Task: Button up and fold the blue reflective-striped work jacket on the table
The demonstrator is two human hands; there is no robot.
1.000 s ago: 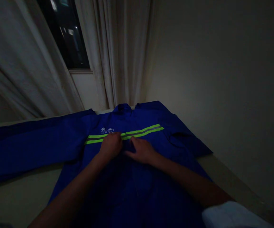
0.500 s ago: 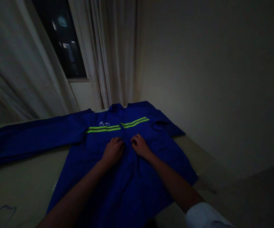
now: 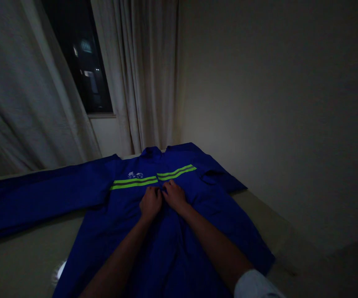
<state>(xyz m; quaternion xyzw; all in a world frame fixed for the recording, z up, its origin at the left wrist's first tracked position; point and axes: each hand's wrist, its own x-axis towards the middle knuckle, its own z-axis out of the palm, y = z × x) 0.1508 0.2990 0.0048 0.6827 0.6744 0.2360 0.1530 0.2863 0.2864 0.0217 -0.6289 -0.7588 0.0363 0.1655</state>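
Observation:
A blue work jacket [image 3: 222, 221] lies spread out, front side up, with its collar toward the wall. Across its chest run yellow-green and grey reflective stripes [image 3: 135, 182], and a white print [image 3: 134, 175] sits above the one on the left. My left hand [image 3: 151, 203] is closed at the front opening, just under the stripe, its fingertips on the cloth. Close beside it, my right hand [image 3: 175, 196] pinches the other front edge with curled fingers. The fingers and dim light hide the exact bit of fabric between them.
The jacket rests on a pale, flat surface [image 3: 20, 269], and its left-lying sleeve [image 3: 42, 194] reaches the view's edge. Behind stand long curtains [image 3: 148, 74], a dark window [image 3: 89, 78] and a plain wall [image 3: 259, 103]. Something bright and white [image 3: 61, 268] shows beside the hem.
My hands have come closer together at the front opening, and the right one has moved left, up to the stripe. The view has tilted up slightly, so the jacket sits lower.

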